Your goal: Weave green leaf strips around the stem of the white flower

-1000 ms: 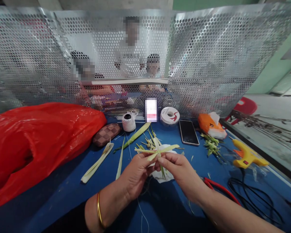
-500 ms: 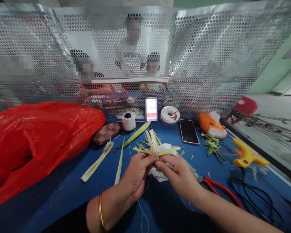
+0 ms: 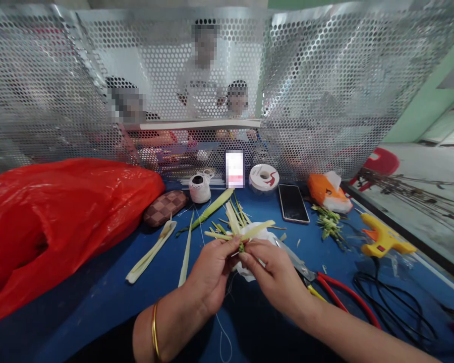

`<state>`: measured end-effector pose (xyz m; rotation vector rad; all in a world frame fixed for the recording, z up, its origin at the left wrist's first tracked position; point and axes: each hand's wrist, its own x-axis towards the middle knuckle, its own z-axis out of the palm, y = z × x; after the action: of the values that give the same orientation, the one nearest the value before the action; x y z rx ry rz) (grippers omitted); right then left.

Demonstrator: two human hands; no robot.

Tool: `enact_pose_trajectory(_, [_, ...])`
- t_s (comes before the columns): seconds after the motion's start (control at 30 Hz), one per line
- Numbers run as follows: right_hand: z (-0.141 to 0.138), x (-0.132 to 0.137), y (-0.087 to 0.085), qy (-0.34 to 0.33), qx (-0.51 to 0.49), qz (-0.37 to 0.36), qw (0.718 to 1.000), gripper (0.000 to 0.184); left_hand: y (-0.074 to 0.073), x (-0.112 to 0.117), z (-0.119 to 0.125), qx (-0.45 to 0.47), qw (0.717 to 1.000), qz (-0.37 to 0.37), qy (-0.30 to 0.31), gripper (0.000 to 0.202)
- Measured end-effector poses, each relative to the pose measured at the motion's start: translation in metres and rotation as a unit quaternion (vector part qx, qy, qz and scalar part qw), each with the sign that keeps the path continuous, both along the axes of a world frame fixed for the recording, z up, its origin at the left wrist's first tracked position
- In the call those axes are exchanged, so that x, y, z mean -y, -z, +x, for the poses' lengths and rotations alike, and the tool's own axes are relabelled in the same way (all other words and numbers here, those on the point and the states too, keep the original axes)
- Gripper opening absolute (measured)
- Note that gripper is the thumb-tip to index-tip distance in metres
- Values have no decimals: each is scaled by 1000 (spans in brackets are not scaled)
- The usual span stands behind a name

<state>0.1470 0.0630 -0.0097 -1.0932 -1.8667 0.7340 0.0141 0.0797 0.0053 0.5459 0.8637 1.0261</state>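
Note:
My left hand (image 3: 211, 275) and my right hand (image 3: 272, 275) meet above the blue table (image 3: 98, 282), both pinching a small bundle of pale green leaf strips (image 3: 237, 233) that fan out upward from my fingertips. A thin white thread hangs from the bundle toward me. Under my hands lies a crumpled white paper (image 3: 249, 269). A gold bangle sits on my left wrist.
A big red plastic bag (image 3: 56, 217) fills the left. Loose leaf stalks (image 3: 151, 252), a checked pouch (image 3: 164, 207), thread spool (image 3: 199, 187), tape roll (image 3: 264, 177), phone (image 3: 293, 202), yellow glue gun (image 3: 384, 236), red-handled pliers (image 3: 336, 295) and black cable lie around. People sit behind the perforated metal screen (image 3: 325, 101).
My hands have drawn slightly closer together and toward me on the leaf bundle. The strips have turned a little, and more of the pliers shows by my right wrist.

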Motion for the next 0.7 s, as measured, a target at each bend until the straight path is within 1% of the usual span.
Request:
enact_pose_trajectory(0.07, [1, -1, 2, 12, -48, -53, 997, 31, 2, -3, -1, 10, 999, 18, 31, 21])
enact_pose_trajectory(0.17, [2, -5, 1, 21, -123, -130, 984, 31, 5, -7, -4, 20, 996, 58, 65, 24])
enact_pose_trajectory(0.27, [3, -8, -2, 20, -169, -167, 971, 33, 7, -8, -5, 14, 993, 82, 84, 17])
enact_pose_trajectory(0.33, [3, -9, -3, 18, -178, -168, 969, 34, 8, -8, -5, 7, 992, 87, 88, 15])
enact_pose_trajectory(0.53, [0, -8, -2, -9, -167, -146, 975, 31, 11, -7, -6, -6, 994, 80, 69, 18])
enact_pose_trajectory(0.63, [5, -10, -4, -12, -130, -129, 983, 33, 12, -7, -7, -6, 995, 81, 58, 19])
enact_pose_trajectory(0.7, [12, -14, -7, 15, -84, -114, 990, 29, 11, -8, -8, -16, 996, 80, 43, 23])
